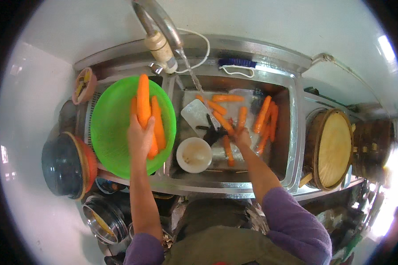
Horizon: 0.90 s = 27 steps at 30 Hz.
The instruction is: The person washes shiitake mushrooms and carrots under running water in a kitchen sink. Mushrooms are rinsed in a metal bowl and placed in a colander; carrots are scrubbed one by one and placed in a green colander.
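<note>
Over a green plastic colander (112,132), my left hand (141,135) is closed around an orange carrot (143,99); more carrots (158,122) lie under and beside it in the colander. My right hand (242,137) reaches into the metal sink and grips a carrot (242,116), with another carrot (223,122) touching its fingers. Several carrots (262,114) lie at the sink's right side, others near its back. Water runs from the faucet (175,36) onto a dark glove-like thing (214,134) beside a white plastic piece (195,114). A white bowl (194,155) holds cloudy water.
A blue-bristled brush (237,63) with a white handle rests on the sink's back ledge. Left of the colander are a pink basket (86,86) and stacked basins (64,165). A round wooden-rimmed vessel (335,149) stands right of the sink. Steel pots (102,220) sit below left.
</note>
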Motion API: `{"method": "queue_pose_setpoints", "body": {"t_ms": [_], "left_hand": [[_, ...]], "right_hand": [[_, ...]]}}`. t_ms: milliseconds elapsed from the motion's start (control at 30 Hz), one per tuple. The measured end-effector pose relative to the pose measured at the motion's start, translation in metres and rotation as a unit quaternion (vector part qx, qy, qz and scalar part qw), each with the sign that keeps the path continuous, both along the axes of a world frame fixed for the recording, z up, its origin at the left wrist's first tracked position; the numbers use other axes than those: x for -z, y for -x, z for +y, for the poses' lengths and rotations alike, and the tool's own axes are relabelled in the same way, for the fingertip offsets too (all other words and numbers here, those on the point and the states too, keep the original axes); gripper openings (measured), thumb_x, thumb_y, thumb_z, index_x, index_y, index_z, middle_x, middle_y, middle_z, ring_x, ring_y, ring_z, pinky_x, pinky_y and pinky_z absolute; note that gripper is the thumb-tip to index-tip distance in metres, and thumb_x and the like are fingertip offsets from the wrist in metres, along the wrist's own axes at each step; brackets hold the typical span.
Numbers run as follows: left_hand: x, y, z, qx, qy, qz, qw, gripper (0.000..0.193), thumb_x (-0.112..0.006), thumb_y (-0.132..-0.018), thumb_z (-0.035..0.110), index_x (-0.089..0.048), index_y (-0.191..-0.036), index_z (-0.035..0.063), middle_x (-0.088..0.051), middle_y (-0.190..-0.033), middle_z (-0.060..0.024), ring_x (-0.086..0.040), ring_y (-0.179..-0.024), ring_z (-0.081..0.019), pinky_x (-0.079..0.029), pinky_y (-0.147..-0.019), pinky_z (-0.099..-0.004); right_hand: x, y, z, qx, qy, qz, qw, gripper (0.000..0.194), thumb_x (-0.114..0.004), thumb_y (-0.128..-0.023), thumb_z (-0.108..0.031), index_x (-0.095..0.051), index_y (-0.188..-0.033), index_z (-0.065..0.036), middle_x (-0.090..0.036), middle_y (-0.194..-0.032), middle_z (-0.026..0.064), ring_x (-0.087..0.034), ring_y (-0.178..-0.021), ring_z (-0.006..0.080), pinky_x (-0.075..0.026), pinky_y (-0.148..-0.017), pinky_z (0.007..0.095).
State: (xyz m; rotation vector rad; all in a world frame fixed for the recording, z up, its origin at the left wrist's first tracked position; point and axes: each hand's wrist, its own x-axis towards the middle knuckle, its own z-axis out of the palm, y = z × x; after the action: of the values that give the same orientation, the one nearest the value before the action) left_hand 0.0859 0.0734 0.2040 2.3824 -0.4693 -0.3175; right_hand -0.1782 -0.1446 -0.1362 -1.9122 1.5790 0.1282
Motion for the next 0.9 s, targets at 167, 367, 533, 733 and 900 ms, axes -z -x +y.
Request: {"method": "queue_pose_setpoints", "body": {"t_ms": [167,367,533,733,900], "left_hand": [[0.020,-0.002,0.017,0.066,-0.140,-0.082,0.985,0.067,-0.066,-0.085,0.025,-0.036,-0.138,-0.0007,-0.056,-0.116,-0.0247,-0.055,-0.106,-0.0421,-0.046,-0.091,-0.0453],[0.020,0.003,0.027,0.081,-0.115,-0.156,0.978,0.065,-0.066,-0.086,0.031,-0.040,-0.136,-0.0007,-0.054,-0.115,-0.0266,-0.053,-0.109,-0.0413,-0.042,-0.093,-0.0462],[0.017,0.000,0.033,0.102,-0.136,-0.113,0.979,0.071,-0.068,-0.084,0.030,-0.038,-0.134,-0.0095,-0.049,-0.129,-0.0297,-0.049,-0.117,-0.0427,-0.041,-0.099,-0.0462],[-0.002,0.020,0.017,0.107,-0.029,-0.192,0.975,0.051,-0.064,-0.088,0.021,-0.046,-0.129,-0.0028,-0.054,-0.118,-0.0260,-0.053,-0.109,-0.0413,-0.043,-0.094,-0.0468],[0.026,0.101,-0.046,0.208,0.148,-0.057,0.965,0.045,-0.061,-0.090,0.016,-0.048,-0.128,-0.0035,-0.057,-0.118,-0.0220,-0.057,-0.110,-0.0354,-0.044,-0.096,-0.0401]], "right_hand": [[0.012,0.001,0.004,0.112,-0.070,-0.079,0.988,0.049,-0.068,-0.078,-0.040,-0.055,-0.104,-0.001,-0.066,-0.087,0.0157,-0.067,-0.084,0.0330,-0.053,-0.070,0.0436],[-0.052,0.001,0.034,0.247,-0.260,-0.349,0.866,0.030,-0.060,-0.089,-0.034,-0.052,-0.095,-0.006,-0.053,-0.074,0.0020,-0.048,-0.056,0.0121,-0.041,-0.048,0.0283],[-0.136,-0.023,0.062,0.168,-0.372,-0.432,0.805,0.033,-0.058,-0.094,-0.038,-0.053,-0.103,-0.007,-0.054,-0.080,0.0024,-0.049,-0.059,0.0095,-0.041,-0.050,0.0256],[-0.188,-0.052,0.061,0.048,-0.402,-0.530,0.745,0.030,-0.056,-0.096,-0.027,-0.049,-0.120,-0.010,-0.054,-0.083,0.0018,-0.050,-0.064,0.0089,-0.041,-0.055,0.0231],[-0.217,-0.063,0.062,0.012,-0.410,-0.564,0.717,0.028,-0.056,-0.096,-0.019,-0.048,-0.120,-0.008,-0.052,-0.083,0.0015,-0.047,-0.062,0.0075,-0.039,-0.054,0.0222]]}}
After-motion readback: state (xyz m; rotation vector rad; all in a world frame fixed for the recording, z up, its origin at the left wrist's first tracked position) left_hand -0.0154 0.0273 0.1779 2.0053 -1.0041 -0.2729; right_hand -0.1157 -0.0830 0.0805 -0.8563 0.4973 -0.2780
